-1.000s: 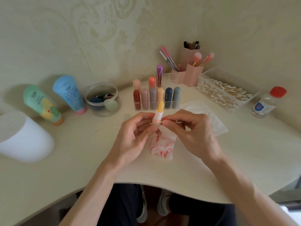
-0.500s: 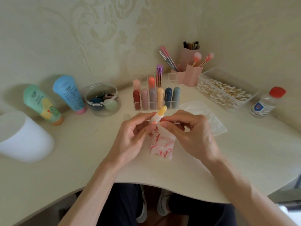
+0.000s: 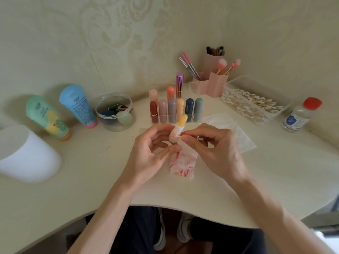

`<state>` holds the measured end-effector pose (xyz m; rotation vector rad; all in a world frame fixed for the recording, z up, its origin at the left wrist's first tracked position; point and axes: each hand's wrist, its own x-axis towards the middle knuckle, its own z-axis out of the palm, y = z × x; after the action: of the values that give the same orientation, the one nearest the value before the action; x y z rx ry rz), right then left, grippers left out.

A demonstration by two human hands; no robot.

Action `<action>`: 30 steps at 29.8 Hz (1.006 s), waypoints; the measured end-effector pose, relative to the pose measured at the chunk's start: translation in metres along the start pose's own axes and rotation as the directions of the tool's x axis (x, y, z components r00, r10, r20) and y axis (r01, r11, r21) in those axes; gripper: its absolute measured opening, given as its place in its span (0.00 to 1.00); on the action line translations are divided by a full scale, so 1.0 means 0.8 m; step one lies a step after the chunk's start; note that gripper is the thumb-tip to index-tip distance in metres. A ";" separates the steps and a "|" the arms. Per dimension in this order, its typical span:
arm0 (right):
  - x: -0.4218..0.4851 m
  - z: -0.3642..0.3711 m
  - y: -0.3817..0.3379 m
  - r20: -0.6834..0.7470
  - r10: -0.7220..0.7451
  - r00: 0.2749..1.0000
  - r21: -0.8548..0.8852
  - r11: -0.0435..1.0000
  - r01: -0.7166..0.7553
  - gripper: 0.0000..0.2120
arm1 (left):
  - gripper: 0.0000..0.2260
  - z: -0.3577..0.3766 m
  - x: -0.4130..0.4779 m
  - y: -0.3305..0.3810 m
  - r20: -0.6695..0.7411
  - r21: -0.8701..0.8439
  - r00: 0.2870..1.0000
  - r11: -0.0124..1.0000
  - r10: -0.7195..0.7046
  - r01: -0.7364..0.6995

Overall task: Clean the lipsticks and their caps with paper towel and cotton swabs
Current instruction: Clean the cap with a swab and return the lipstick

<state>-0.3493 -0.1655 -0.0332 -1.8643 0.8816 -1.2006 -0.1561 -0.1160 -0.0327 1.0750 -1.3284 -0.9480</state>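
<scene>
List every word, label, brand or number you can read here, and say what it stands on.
Nothing here reads clearly enough to quote.
green tube: logo and print, blurred.
blue tube: block of print, too small.
clear bottle: blue label, blurred.
dark blue lipstick: pale lettering, too small.

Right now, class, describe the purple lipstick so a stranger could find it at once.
At the far corner of the desk, left of the pink brush holder, stands a clear rack of lipsticks. In its back row, rightmost, is the purple tube: the only shiny metallic one, rising above the matte round-topped tubes beside it.
</scene>
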 end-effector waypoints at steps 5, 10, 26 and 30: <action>-0.001 0.003 -0.001 0.029 -0.021 0.999 -0.017 1.000 0.022 0.05 | 0.15 0.000 0.000 0.000 -0.056 -0.009 0.998 1.000 -0.001 0.001; -0.001 0.002 0.002 0.007 -0.022 1.000 -0.011 1.000 0.022 0.07 | 0.14 -0.001 0.000 -0.004 0.019 0.031 1.000 0.999 -0.009 0.009; -0.002 0.008 0.001 0.002 -0.033 0.999 -0.037 0.999 0.033 0.06 | 0.19 0.000 0.001 -0.001 -0.100 -0.050 0.994 0.998 -0.036 0.031; -0.003 0.007 0.000 -0.009 -0.025 1.000 -0.020 0.999 0.025 0.08 | 0.14 0.000 0.000 -0.002 -0.047 -0.087 0.998 0.995 -0.045 0.041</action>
<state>-0.3447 -0.1620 -0.0356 -1.8919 0.8806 -1.2207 -0.1562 -0.1162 -0.0341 1.0579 -1.2180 -0.9956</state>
